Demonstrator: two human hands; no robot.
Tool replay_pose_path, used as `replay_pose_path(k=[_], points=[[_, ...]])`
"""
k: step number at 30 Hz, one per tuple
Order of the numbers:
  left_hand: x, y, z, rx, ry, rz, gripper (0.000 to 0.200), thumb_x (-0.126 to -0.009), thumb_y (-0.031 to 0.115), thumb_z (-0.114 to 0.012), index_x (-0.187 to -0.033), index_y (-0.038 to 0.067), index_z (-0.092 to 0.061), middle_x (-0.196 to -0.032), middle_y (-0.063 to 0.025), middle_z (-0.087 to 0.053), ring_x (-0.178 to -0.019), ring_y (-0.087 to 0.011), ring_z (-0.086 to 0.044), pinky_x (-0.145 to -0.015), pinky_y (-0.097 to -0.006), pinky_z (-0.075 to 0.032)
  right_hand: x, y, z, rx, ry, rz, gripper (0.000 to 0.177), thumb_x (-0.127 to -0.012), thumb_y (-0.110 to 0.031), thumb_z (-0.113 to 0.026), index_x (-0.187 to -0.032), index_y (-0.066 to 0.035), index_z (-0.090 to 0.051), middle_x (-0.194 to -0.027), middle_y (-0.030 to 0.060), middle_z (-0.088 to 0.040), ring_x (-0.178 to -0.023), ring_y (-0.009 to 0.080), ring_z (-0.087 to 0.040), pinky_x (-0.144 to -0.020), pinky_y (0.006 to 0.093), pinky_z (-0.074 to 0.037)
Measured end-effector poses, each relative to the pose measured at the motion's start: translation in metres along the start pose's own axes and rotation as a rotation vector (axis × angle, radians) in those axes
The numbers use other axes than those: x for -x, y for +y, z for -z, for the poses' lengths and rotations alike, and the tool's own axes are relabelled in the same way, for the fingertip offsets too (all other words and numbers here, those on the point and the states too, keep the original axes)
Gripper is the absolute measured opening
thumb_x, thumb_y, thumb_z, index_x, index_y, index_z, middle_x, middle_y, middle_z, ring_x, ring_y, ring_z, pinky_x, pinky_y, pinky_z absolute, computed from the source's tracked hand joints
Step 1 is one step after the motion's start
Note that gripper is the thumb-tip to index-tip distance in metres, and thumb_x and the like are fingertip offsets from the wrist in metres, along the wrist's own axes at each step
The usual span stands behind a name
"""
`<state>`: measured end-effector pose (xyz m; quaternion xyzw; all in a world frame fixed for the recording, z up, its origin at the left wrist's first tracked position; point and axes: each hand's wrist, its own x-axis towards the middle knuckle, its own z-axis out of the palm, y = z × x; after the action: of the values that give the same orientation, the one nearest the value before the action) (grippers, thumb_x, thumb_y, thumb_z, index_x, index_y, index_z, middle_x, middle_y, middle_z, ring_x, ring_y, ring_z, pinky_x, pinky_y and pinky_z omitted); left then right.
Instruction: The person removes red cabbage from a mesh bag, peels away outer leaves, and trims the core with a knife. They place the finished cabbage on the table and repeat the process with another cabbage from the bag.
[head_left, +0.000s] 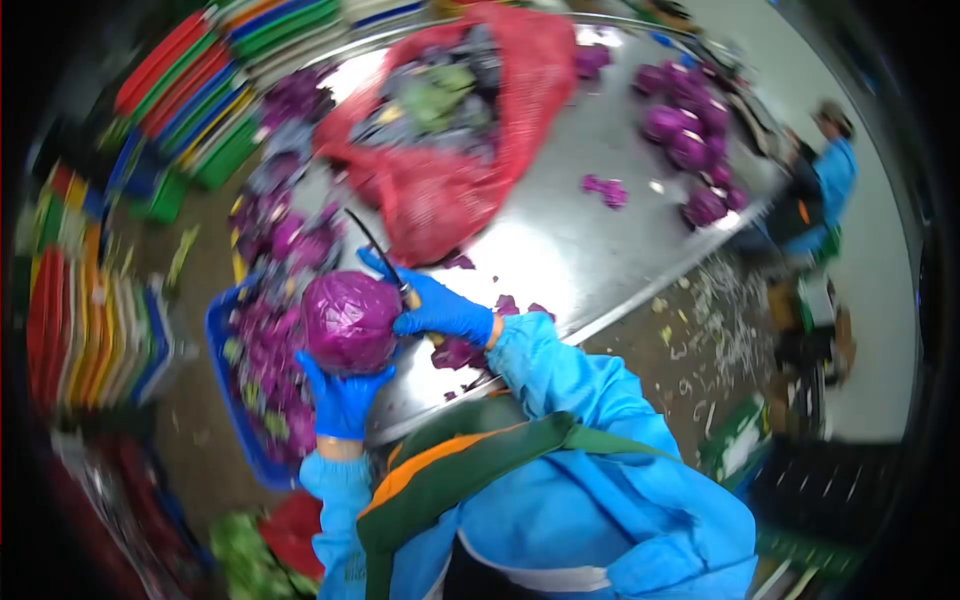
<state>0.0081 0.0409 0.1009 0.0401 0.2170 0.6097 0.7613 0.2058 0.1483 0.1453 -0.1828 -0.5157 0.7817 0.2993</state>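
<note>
A round red cabbage [350, 322] rests in my left hand [343, 398], whose blue-gloved fingers cup it from below. My right hand [443, 304], gloved in blue too, is closed around the handle of a knife [372, 232]; its dark blade points up and away to the left. The knife hand is right beside the cabbage's right side. Under and left of the cabbage stands a blue crate [222, 345] heaped with purple leaves [268, 350]. Loose leaf pieces [458, 352] lie on the metal table [590, 265] near my right wrist.
A red mesh sack [420, 205] of cabbages lies open on the table. Several peeled cabbages [687, 148] are grouped at the far right. Stacked coloured crates [195, 90] stand at the left. A person in blue [835, 175] is beyond the table. Scraps [725, 310] litter the floor.
</note>
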Motion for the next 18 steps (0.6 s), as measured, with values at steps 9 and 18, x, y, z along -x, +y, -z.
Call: replay_pose_path(k=[9,18], points=[[-0.117,-0.123,-0.115,-0.908,-0.113,0.074,0.050,-0.091,0.016,-0.063,-0.134,0.002,-0.044,-0.105,-0.0119,-0.066,-0.081,-0.0153,-0.066,-0.066,-0.0266,-0.056,0.100,0.033,0.153,-0.740,0.773,0.212,0.059,-0.090,-0.063,-0.048,-0.120,-0.014,-0.057,-0.076,0.0003,-0.061,-0.054,0.0114,-0.050,-0.047,0.0252,-0.043],[-0.202,-0.194,-0.057,-1.230,0.219,-0.328,0.040,-0.088,0.001,-0.062,-0.127,-0.001,-0.055,-0.117,-0.0090,-0.062,-0.102,-0.0134,-0.058,-0.090,-0.0272,-0.047,0.319,-0.099,0.382,-0.236,1.559,0.404,0.055,-0.083,-0.071,-0.051,-0.083,-0.017,-0.052,-0.054,-0.0053,-0.032,-0.041,0.0088,-0.032,-0.037,0.0236,-0.023]])
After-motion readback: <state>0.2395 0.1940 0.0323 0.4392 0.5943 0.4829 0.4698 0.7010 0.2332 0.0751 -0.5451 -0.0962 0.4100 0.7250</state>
